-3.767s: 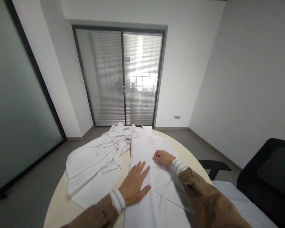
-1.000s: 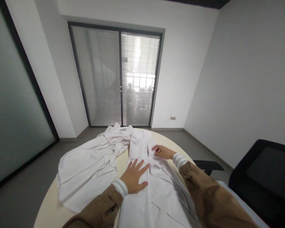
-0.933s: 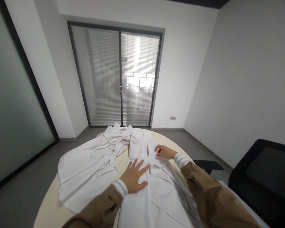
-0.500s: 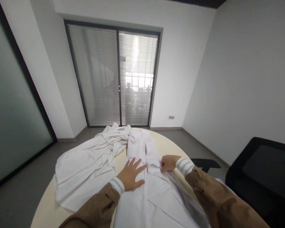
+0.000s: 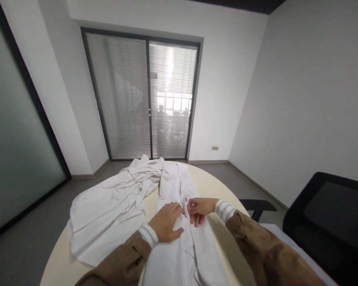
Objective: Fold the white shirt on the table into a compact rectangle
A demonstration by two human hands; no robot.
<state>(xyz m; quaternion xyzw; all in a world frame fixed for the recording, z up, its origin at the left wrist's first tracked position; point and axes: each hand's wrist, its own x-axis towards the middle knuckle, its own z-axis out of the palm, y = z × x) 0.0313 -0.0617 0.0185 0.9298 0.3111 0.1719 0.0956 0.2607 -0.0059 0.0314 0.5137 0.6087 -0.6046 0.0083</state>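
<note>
A white shirt (image 5: pixel 179 254) lies lengthwise on a round cream table (image 5: pixel 214 186), its right half folded over towards the middle. My left hand (image 5: pixel 166 221) rests on the shirt's left half, fingertips at the folded edge. My right hand (image 5: pixel 198 207) pinches that folded edge of cloth right beside the left fingertips. Both arms wear brown sleeves with white striped cuffs.
A second white garment (image 5: pixel 110 206) lies crumpled on the table's left and far side. A black chair (image 5: pixel 325 218) stands at the right, with its armrest (image 5: pixel 256 205) near the table edge. Sliding glass doors with blinds (image 5: pixel 143 95) fill the far wall.
My right hand has pulled the shirt's right side over to the middle and now meets my left hand. The left hand's fingers have curled slightly at the fold.
</note>
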